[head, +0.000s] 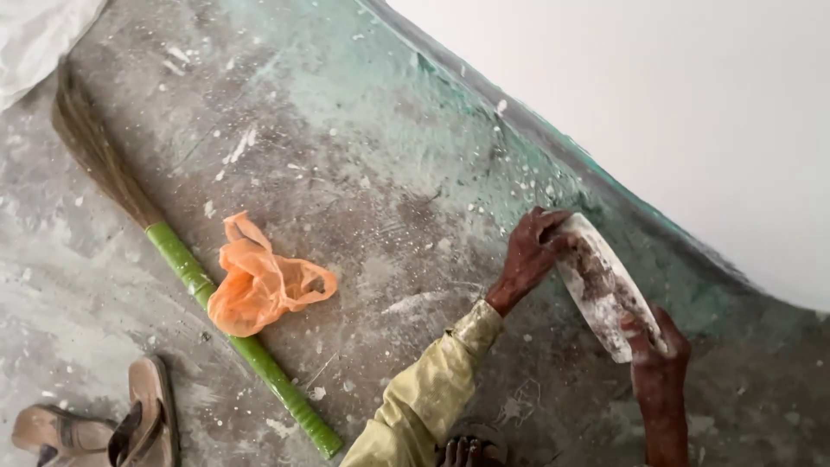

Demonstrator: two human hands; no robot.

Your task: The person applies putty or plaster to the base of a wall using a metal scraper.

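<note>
While the camera is looking down at the paint-spattered concrete floor (363,173), we are taking things in from the left: a pair of worn brown sandals (104,424) is lying at the bottom corner, and a grass broom (186,268) with a green handle is stretching diagonally across the floor, its bristles pointing up toward a white sheet (35,39) in the top corner. An orange plastic bag (259,285) is lying crumpled on the broom handle, covering part of it.

Moving right, we are reaching out with the left hand (529,259), a yellow sleeve (424,393) trailing behind it, and its fingers are curling over the upper end of a white, dirt-smeared round pad (601,294). The right hand (657,355) is clutching the pad's lower end, so we are holding it between both hands, tilted, close to the base of the white wall (674,112) where a green band is running along the floor edge. Whether the pad is touching the wall we cannot tell.

In our judgement, the grime on the pad is risking marks on the clean white wall if it is brushing against it, and the smeared surface is likely making the grip slippery, so it could be slipping from our fingers. The bag and broom close behind are also posing a tripping risk.
</note>
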